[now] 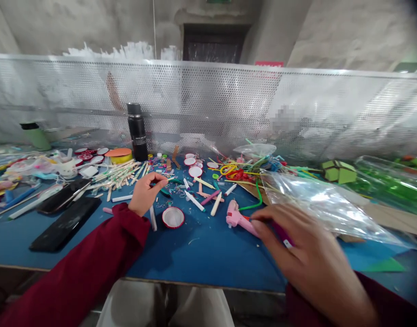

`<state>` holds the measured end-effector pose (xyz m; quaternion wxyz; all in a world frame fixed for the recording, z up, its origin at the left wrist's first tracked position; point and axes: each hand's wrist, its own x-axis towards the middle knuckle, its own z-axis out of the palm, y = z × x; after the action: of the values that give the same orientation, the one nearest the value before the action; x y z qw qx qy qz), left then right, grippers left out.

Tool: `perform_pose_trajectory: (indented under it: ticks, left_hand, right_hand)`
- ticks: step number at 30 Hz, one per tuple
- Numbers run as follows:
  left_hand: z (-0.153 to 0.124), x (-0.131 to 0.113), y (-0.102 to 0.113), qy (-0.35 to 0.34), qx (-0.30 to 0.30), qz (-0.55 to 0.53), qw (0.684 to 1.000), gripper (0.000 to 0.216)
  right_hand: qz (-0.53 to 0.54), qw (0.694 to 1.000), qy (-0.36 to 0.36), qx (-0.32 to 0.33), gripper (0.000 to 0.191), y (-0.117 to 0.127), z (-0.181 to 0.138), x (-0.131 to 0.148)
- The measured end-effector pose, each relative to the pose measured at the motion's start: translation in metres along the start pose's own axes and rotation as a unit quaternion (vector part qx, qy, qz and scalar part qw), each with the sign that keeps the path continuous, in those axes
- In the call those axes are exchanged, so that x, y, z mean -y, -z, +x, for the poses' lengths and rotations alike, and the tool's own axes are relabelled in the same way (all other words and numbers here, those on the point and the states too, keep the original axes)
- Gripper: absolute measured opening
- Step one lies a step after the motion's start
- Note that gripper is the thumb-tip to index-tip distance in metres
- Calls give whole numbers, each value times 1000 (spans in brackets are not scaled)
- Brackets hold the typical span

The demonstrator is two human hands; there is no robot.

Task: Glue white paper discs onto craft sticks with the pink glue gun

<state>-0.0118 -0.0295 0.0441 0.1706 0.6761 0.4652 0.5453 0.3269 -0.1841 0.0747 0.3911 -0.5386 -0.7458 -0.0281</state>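
My left hand [147,193] is raised over the table, thumb and forefinger pinched together. A thin pale sliver shows at its fingertips, too small to name. Below it lies a small round white piece with a red rim [173,217]. My right hand [304,250], slightly blurred, hovers at the handle end of a pink glue gun [236,217]. Its fingers are curved, with a gap between thumb and forefinger; a purple object [281,235] shows through that gap, partly hidden. Whether the fingertips touch the glue gun is unclear. Several markers [195,201] are scattered between the hands.
On the left lie a black phone [66,224], a dark case [62,196] and wooden sticks [123,175]. Behind stands a black bottle [137,131] before a perforated metal screen [208,104]. Coloured pipe cleaners [235,170] and a clear plastic bag [324,204] lie right. Below is a white stool [133,304].
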Motion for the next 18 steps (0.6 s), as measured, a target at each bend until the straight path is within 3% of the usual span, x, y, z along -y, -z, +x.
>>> perform_pose_trajectory:
  ticks: [2, 5, 9, 14, 16, 18]
  left_hand:
    - [1, 3, -1, 3, -1, 2, 1000, 21]
    - [0, 6, -4, 6, 11, -9, 1000, 21]
    - [-2, 5, -6, 7, 28, -24, 999, 23]
    - [-1, 6, -7, 2, 36, -44, 998, 25]
    - [0, 8, -8, 3, 32, -62, 998, 27]
    - [1, 10, -10, 6, 34, -80, 996, 27]
  right_hand:
    - [-143, 989, 16, 46, 22, -23, 20, -2]
    - [-290, 954, -24, 71, 26, -50, 18, -21]
    - [-347, 928, -55, 124, 32, -75, 7, -39]
    - [-268, 955, -74, 105, 45, -82, 23, -46]
    - [-168, 979, -101, 61, 43, -76, 31, -45]
    - [0, 988, -153, 11, 32, -68, 38, -36]
